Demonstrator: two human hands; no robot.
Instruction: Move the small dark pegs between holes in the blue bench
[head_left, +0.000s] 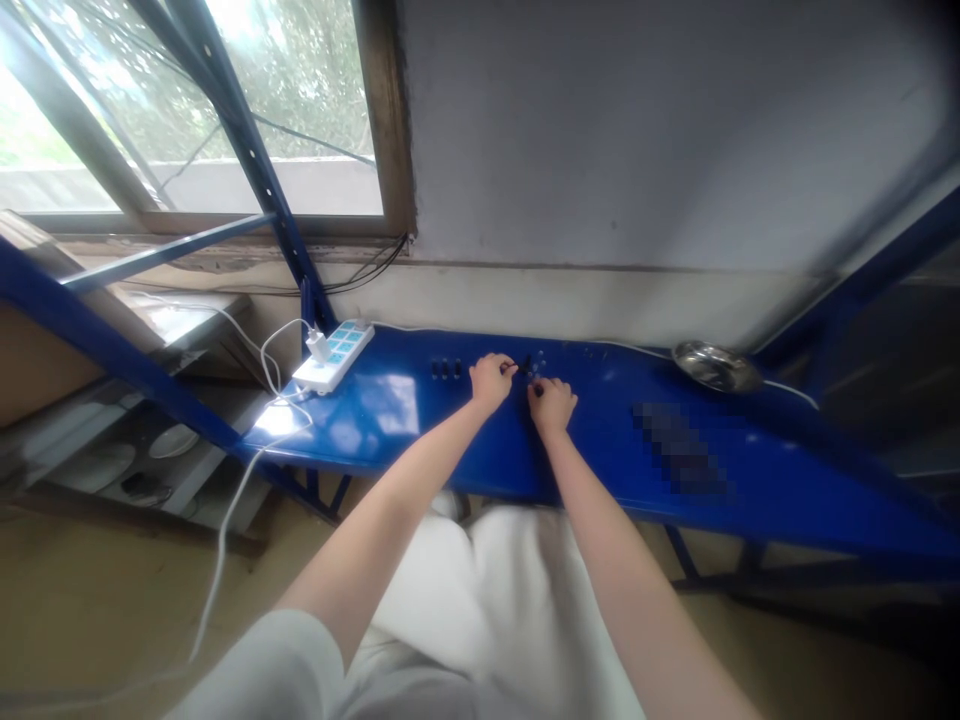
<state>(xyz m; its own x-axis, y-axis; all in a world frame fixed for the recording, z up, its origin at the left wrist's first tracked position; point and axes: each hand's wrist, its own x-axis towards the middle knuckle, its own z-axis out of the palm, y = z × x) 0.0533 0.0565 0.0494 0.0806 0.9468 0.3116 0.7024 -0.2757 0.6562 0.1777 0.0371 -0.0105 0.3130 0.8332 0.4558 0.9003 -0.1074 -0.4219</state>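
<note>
Over the blue table [480, 450], my left hand [490, 384] is closed in a pinch on a small dark piece [506, 367] too small to name. Just to its right and nearer me, my right hand [553, 407] has its fingers closed around a small black piece [538, 389]. Another black piece [526, 364] lies between and beyond the hands. Small clear bits [540, 357] are scattered beside it. Left of my left hand, a short row of small black pieces [445, 369] stands on the table, apart from both hands.
At the table's left end sits a white power strip [334, 357] with a plug and a white cable trailing off the edge. A shiny metal bowl [716, 367] lies at the back right. Blue frame posts [259, 165] rise beside the window, and a wall borders the back.
</note>
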